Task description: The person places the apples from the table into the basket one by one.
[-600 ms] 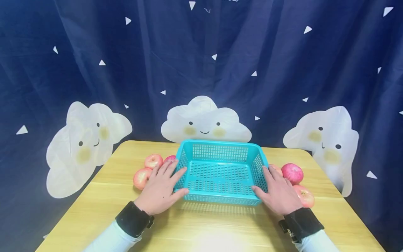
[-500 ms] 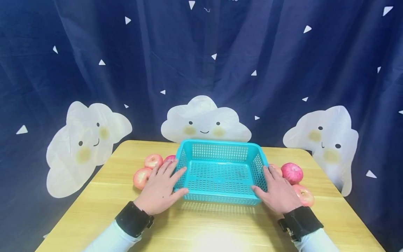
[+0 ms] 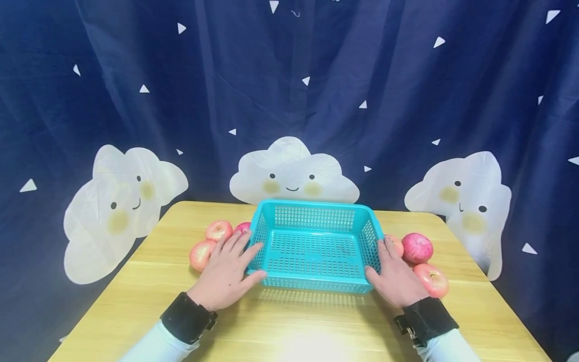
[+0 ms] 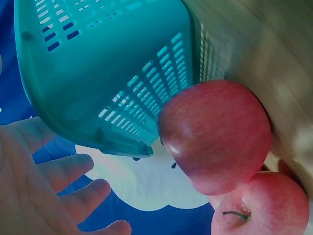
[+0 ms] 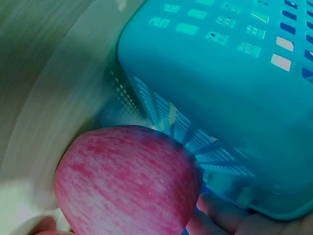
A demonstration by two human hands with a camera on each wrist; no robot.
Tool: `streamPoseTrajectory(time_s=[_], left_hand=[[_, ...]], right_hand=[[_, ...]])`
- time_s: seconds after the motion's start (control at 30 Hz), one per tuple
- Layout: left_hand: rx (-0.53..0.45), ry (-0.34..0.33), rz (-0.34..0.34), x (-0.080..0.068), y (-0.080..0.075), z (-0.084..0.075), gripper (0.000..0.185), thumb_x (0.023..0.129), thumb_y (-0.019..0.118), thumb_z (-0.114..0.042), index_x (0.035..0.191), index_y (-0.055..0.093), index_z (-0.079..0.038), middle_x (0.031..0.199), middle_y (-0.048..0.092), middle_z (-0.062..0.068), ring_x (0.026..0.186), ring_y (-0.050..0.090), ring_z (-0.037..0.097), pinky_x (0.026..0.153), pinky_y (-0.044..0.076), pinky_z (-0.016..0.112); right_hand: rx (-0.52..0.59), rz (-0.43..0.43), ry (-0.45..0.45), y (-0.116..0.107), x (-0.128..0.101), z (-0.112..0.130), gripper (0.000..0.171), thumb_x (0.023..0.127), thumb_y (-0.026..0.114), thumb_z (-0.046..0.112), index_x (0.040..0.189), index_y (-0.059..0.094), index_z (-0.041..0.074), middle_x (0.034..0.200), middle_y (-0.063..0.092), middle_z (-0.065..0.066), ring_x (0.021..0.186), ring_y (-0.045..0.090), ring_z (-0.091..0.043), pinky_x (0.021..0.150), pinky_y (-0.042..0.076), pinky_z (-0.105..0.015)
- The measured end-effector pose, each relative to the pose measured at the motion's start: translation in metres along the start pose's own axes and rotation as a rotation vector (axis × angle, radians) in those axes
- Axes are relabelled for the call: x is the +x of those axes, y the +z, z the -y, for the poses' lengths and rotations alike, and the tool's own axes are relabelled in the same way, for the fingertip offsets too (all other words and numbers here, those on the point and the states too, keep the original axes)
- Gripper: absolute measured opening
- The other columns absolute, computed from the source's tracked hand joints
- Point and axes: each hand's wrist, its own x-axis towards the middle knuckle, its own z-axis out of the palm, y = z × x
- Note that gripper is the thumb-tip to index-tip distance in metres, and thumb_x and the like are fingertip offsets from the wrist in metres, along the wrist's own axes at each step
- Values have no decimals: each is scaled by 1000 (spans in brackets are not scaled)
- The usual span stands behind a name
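A teal slotted basket (image 3: 312,282) is sitting on a wooden bench (image 3: 253,332). At the basket's left rim, the left hand (image 3: 224,274) is resting, grip spread; at its right rim, the right hand (image 3: 399,278) is resting, grip loosely spread. Apples (image 3: 417,248) are flanking the basket.

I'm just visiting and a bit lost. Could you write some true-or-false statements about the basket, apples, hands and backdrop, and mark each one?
1. Apples lie on the table on both sides of the turquoise basket. True.
2. The basket is full of apples. False: no apple is in it.
3. Each wrist wears a black band. True.
4. The left hand clutches an apple. False: its fingers are spread and hold no apple.
5. The left wrist view shows an apple's stem. True.
6. The curtain is plain white. False: it is dark blue with white clouds.
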Motion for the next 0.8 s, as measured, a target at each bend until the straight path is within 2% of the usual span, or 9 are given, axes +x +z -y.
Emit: streamPoseTrajectory(time_s=[0.47,0.7,0.8], left_hand=[[-18,24,-41,-8,-5,12,67,96,62,-53,143,55,-5,151,46,21,143,36,44,114,28,61],[-29,-5,-38,-13,-7,21,65,95,63,-51,143,55,-7,151,47,19,142,37,42,111,31,62],[-15,-2,-39,-15,-8,25,61,94,65,-45,142,56,-8,149,48,20,142,38,41,110,32,62]], right_hand=[[-3,11,18,-2,-1,4,75,97,54,31,153,27,-11,160,21,-32,145,26,-49,104,42,-62],[-13,8,23,-1,-1,5,75,96,53,31,153,28,-11,160,21,-32,145,26,-49,104,41,-62],[-15,6,23,-2,-1,5,75,97,53,31,153,28,-11,161,21,-32,145,26,-49,104,41,-62]])
